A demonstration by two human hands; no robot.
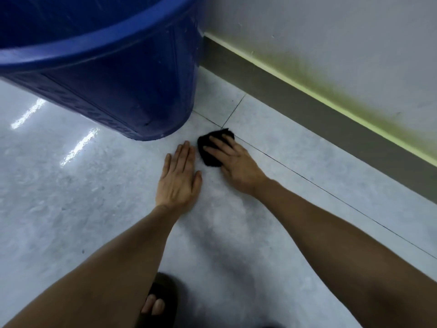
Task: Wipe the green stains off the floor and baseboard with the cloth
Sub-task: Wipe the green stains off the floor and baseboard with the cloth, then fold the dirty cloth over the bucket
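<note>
A black cloth [208, 147] lies bunched on the pale grey floor tiles [71, 197], close to a crossing of tile joints. My right hand [234, 162] presses down on it, fingers spread over its top. My left hand [179, 178] rests flat on the floor just left of the cloth, fingers together, holding nothing. A grey baseboard [307, 102] runs along the wall on the right. A yellow-green stain [343, 100] spreads along its top edge and up the white wall. I see no green on the floor around the cloth.
A large blue plastic bin [118, 67] stands on the floor at the upper left, its base a short way from both hands. My foot in a dark sandal [156, 301] is at the bottom edge. Ceiling lights reflect on the glossy tiles at left.
</note>
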